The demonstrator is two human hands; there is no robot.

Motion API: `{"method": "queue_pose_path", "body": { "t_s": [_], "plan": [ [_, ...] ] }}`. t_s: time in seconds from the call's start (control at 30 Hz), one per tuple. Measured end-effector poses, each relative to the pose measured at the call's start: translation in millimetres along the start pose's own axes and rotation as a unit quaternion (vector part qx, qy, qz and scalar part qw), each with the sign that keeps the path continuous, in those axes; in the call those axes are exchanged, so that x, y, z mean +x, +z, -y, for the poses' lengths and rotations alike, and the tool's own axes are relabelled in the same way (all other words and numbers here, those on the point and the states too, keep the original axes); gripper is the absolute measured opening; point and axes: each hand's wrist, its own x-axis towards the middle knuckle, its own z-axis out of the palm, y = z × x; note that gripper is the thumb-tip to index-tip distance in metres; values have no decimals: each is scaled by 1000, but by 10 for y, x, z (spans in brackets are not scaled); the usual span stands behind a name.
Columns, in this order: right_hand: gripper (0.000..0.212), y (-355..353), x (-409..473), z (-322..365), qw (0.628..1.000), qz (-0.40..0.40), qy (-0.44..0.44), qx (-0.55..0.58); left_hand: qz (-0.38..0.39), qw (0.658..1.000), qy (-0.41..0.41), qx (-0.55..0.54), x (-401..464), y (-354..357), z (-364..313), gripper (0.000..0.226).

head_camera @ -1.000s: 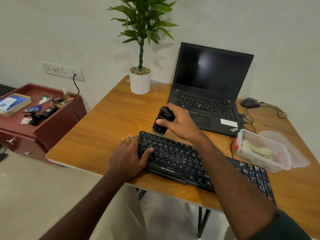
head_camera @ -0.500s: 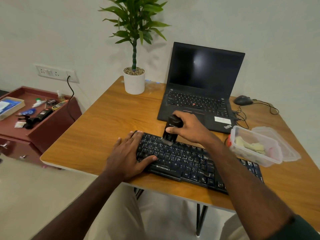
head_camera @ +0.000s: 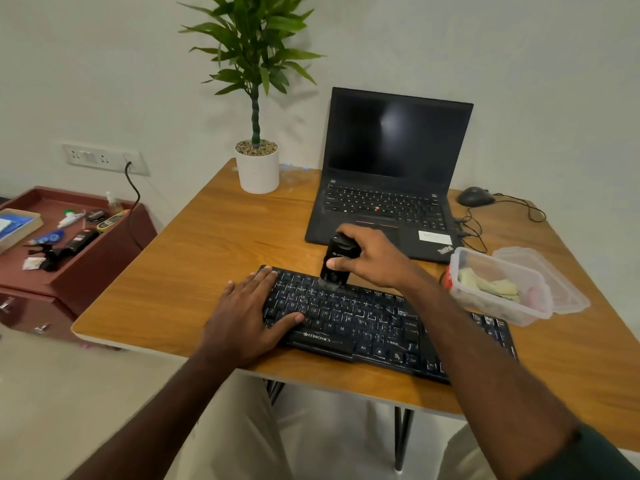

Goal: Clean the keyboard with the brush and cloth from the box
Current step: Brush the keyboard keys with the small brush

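My left hand [head_camera: 247,315] lies flat with fingers straight on the left end of the black Zebronics keyboard [head_camera: 374,327], thumb resting on the lower key rows, pressing it against the wooden table [head_camera: 194,271]. My right hand [head_camera: 372,259] grips a stubby black brush [head_camera: 337,259] upright, thumb across its front and fingers curled over the top, with the pale bristles down on the upper key rows just right of my left fingertips (the bristle tips are blurred, so I think they touch the keys but cannot swear to it). The keyboard runs at a slant along the near edge of the table. Near its right end stands the clear plastic box [head_camera: 498,289], open, with a yellowish cloth [head_camera: 488,284] crumpled inside and its lid [head_camera: 550,282] lying beside it on the right. Behind the brush sits an open ThinkPad laptop [head_camera: 391,174], screen dark, with a wired mouse [head_camera: 474,196] to its right and a potted plant [head_camera: 257,147] to its left.
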Motion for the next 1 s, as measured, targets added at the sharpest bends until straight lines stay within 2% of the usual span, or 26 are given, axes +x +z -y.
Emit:
{"method": "queue_pose_path", "body": {
  "t_s": [0.1,0.17,0.3,0.5,0.6,0.7,0.77,0.83,0.9,1.0],
  "plan": [
    [25,-245,-6,-95,997,56,9,-59,-1,1000,-1,-1,3,2,-1,110],
    [26,-365,2,-119,994,67,15,-88,-5,1000,-2,-2,6,2,1,111],
    [23,-220,14,-45,998,50,11,-36,-6,1000,1,-4,5,20,19,109],
    [24,179,75,73,999,-48,-5,22,-2,1000,-2,-6,5,11,-4,111],
    [24,85,37,49,1000,-12,-12,17,-4,1000,0,-8,0,2,-6,111],
    [27,-152,3,-44,998,38,0,-48,-1,1000,-1,-10,8,1,3,111],
    [28,-289,-27,-109,995,17,5,-96,-4,1000,-1,-11,10,5,6,111],
    [26,-336,-74,-163,998,-18,7,-56,-6,1000,0,-11,9,4,3,110],
    [24,-281,-129,-163,1000,-14,10,23,-6,1000,1,-11,8,4,-1,110],
    [25,-124,-124,-190,1000,-21,12,-7,-6,1000,1,-10,8,3,-2,109]
  ]
}}
